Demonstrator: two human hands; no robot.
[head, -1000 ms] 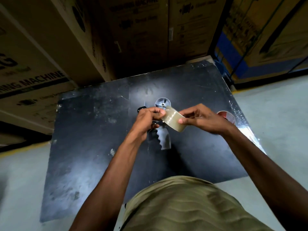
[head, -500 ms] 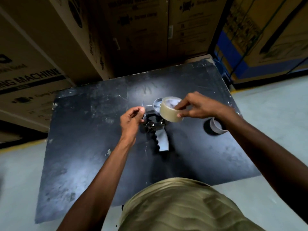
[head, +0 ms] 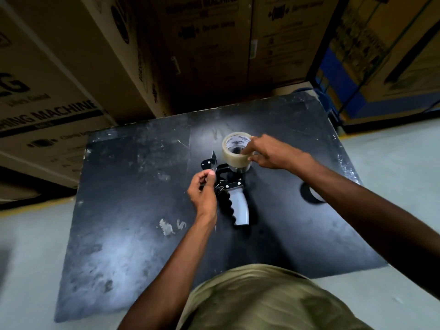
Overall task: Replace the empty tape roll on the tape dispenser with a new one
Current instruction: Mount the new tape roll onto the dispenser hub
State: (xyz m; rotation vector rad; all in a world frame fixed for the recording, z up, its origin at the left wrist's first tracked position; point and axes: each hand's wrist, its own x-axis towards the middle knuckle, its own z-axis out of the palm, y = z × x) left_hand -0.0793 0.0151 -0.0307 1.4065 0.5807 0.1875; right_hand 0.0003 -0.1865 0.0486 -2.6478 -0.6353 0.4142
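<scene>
Tape roll (head: 235, 151), pinched at its rim by the right hand (head: 269, 152), sits flat over the dispenser (head: 228, 186) hub, core axis upright, while the left hand (head: 202, 189) just beside and nearer pinches something too small to identify.

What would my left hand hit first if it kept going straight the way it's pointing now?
Probably the tape dispenser: your left hand points up toward the black bracket just beyond its fingertips. Depth is unclear from this one view.

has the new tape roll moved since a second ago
Yes. The new tape roll, held by the right hand, went from above the tape dispenser handle to over its far-end hub.
</scene>
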